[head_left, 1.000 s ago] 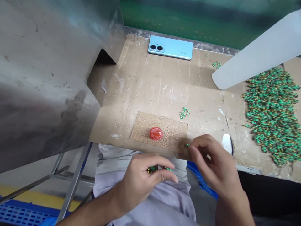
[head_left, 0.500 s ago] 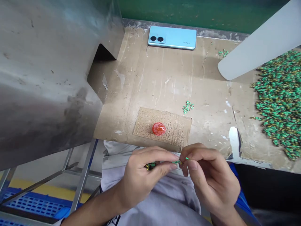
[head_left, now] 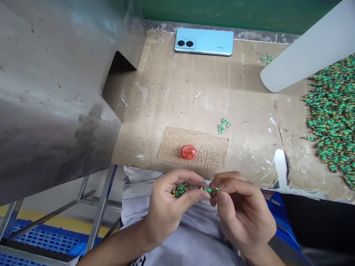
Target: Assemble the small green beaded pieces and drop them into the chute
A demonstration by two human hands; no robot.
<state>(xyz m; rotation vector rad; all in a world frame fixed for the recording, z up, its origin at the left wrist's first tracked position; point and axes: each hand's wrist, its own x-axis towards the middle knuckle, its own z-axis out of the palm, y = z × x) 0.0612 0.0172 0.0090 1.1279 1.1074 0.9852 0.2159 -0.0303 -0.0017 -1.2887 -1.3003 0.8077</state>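
Small green pieces with yellow and dark parts (head_left: 180, 189) lie cupped in my left hand (head_left: 163, 208). Thumb and forefinger of that hand pinch one such green figure (head_left: 207, 190), which points toward the other hand. My right hand (head_left: 245, 207) meets it there, fingertips closed on a tiny green part (head_left: 217, 188) at the figure's end; whether the two are joined I cannot tell. Just beyond the hands, a glossy red round blob or cap (head_left: 189, 152) sits on a speckled cardboard piece (head_left: 212, 149). Several tiny green bits (head_left: 223, 126) are scattered behind it.
A large heap of green figures (head_left: 332, 122) covers the table's right side. Above it slants a pale tube (head_left: 307, 48). A light blue phone (head_left: 205, 41) lies at the back. Sheet metal (head_left: 61, 92) walls off the left, above a metal stool frame (head_left: 101, 207).
My right hand has shifted slightly left, and more of the pinched green figure shows between the fingertips. My left hand has opened a little, revealing more of the pieces in it.
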